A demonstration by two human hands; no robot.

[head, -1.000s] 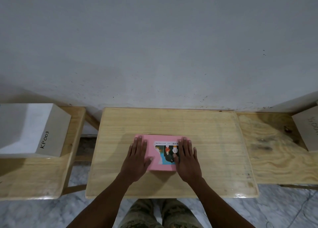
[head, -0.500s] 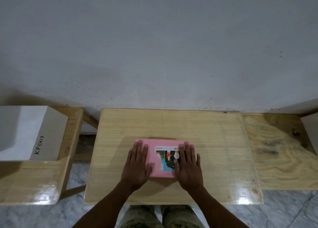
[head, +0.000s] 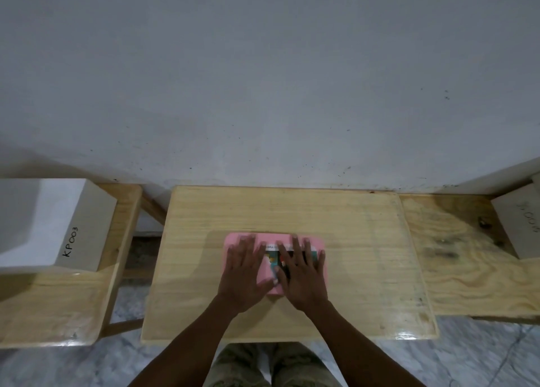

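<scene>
A flat pink box (head: 271, 238) with a colourful picture label lies in the middle of a light wooden table (head: 204, 217). My left hand (head: 242, 272) rests palm down on the box's left part, fingers straight and spread. My right hand (head: 301, 272) lies flat on its right part and covers most of the label. The two thumbs come close together over the box's near edge. Both hands hide much of the box's top.
A white box (head: 52, 226) marked KP003 stands on a wooden bench (head: 58, 307) at the left. Another white box (head: 520, 226) sits on a plywood surface (head: 467, 270) at the right. A grey wall rises right behind the table. Marble floor shows below.
Both hands have slid inward over the pink box, so the thumbs are now closer together. The box stays in place on the table.
</scene>
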